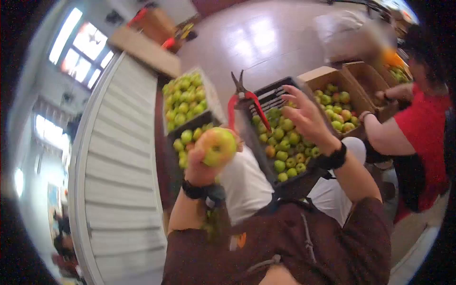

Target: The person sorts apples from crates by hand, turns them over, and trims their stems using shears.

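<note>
My left hand (199, 171) is wrapped round a large yellow-green apple (219, 146) with a reddish blush, above a crate of apples (166, 142). Just beyond the apple are pruning shears (243, 96) with red handles and parted dark blades pointing away; one handle ends behind the apple, and I cannot tell whether my fingers touch it. My right hand (308, 118) hovers over the upper right part of a black crate (268, 85) of small green apples (285, 147). Its fingers are spread, with nothing in them.
On the left runs a long pale ribbed surface (118, 166). A light box (216, 102) of apples stands beyond the left crate. Cardboard boxes (363, 90) stand at the right, where a person in red (420, 128) reaches into one. Another person (351, 38) is farther back.
</note>
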